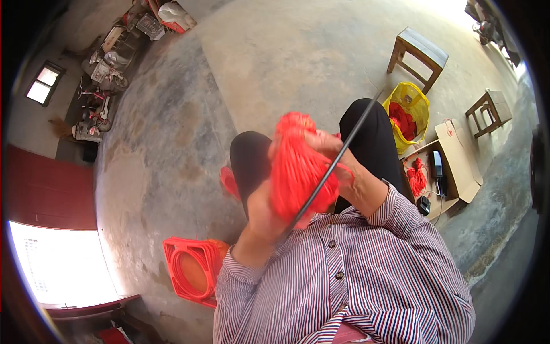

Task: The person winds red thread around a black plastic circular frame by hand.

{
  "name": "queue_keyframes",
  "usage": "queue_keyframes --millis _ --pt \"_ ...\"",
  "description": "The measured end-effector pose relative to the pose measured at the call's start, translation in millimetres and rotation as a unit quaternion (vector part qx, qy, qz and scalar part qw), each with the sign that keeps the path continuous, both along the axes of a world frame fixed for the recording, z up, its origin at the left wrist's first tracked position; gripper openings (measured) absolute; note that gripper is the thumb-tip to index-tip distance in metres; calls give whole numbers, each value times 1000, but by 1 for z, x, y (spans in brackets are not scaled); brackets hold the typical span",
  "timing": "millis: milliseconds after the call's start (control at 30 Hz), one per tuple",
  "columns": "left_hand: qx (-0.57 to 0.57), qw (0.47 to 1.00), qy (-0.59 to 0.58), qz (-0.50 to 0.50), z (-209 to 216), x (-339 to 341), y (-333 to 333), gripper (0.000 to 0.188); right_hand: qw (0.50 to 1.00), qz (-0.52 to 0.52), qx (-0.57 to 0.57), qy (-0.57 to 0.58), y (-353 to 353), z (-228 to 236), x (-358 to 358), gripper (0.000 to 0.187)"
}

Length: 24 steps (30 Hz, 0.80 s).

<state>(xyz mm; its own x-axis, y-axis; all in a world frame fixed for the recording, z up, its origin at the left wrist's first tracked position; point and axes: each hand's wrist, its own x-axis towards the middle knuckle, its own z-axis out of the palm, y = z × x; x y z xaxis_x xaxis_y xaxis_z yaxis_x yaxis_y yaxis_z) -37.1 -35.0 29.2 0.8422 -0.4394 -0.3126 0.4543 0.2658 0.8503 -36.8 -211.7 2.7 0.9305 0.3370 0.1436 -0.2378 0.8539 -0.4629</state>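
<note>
A thick bundle of red cord (pixel 298 172) is up in front of my lap, its many strands running lengthwise and gathered at the far end. My left hand (pixel 263 213) is closed round the bundle's near left side, some of its fingers hidden beneath it. At the far right side, my right hand (pixel 322 143) grips the bundle near its gathered end; its fingertips are partly hidden by the cord. A thin black rod or cable (pixel 338 157) crosses diagonally in front of the bundle; what it is attached to cannot be made out.
Left of my legs is a red plastic frame-like stool (pixel 192 269). On my right are a yellow bag (pixel 425 109) with red material inside and an open cardboard box (pixel 467 166) holding red cord and a black device. Two wooden stools (pixel 427 43) stand beyond.
</note>
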Motion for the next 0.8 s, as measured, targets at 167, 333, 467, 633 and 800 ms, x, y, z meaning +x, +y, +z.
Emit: queue_keyframes --millis 167,333,467,633,800 --pt "-215 956 38 -195 12 11 3 72 977 -183 39 104 -16 -58 7 35" --pt "-48 969 -188 -154 6 21 13 55 980 -177 88 33 -27 -10 -25 40" --pt "-192 965 -53 -168 -7 36 20 53 956 -86 231 -158 -47 0 -16 43" --pt "-172 967 -129 -134 -9 44 31 46 980 -158 56 -104 -31 -3 -32 47" --pt "-205 963 -112 -133 -20 53 43 41 972 -138 182 -47 -69 -47 -16 44"
